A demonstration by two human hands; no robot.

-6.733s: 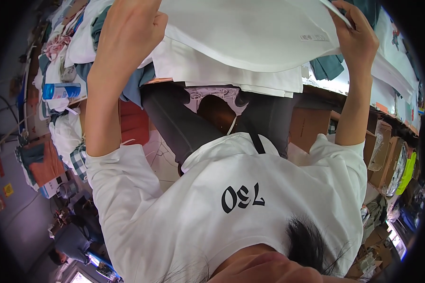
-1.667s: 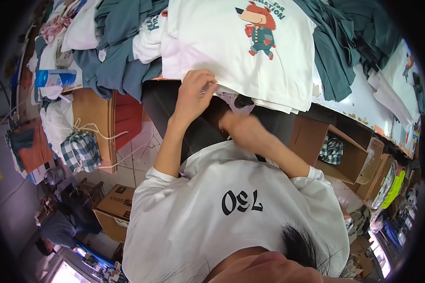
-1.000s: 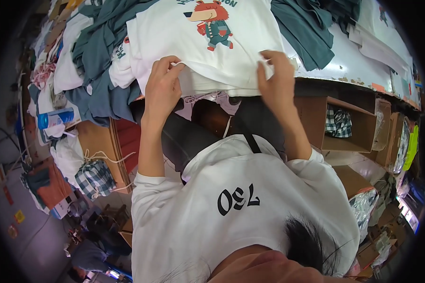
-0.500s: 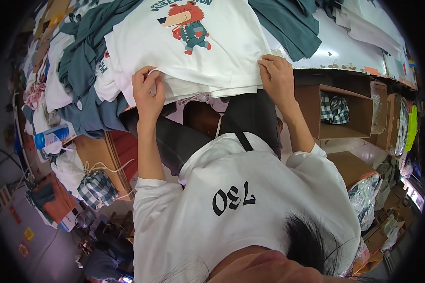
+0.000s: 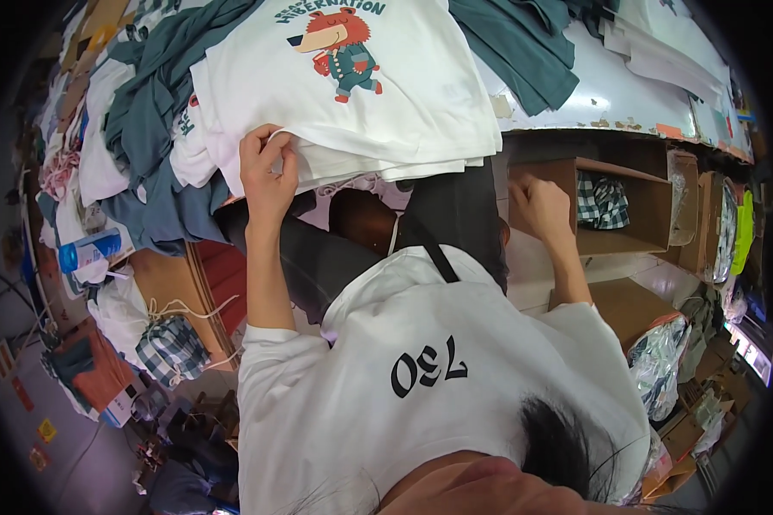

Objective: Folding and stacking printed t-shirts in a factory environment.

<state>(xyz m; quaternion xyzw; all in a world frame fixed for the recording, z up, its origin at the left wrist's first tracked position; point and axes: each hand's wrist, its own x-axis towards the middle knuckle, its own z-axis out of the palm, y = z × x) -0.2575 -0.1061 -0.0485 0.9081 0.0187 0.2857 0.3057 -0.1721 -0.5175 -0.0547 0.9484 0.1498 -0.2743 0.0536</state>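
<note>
Here, the left hand (image 5: 268, 167) pinches the white shirt stack (image 5: 361, 103); the clenched right hand (image 5: 539, 206) nears a cardboard box (image 5: 653, 206) holding checked cloth (image 5: 599, 202).

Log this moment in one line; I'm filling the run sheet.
left hand: gripping edge of white printed T-shirt stack | right hand: closed, off stack

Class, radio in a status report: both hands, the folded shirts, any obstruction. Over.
Left hand pinching edge of white bear-print T-shirt stack. Right hand fisted, off the stack. Dark teal garments alongside.

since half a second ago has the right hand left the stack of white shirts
Yes. The right hand has dropped off the white shirt stack and now sits below the table edge, beside the open cardboard box.
</note>
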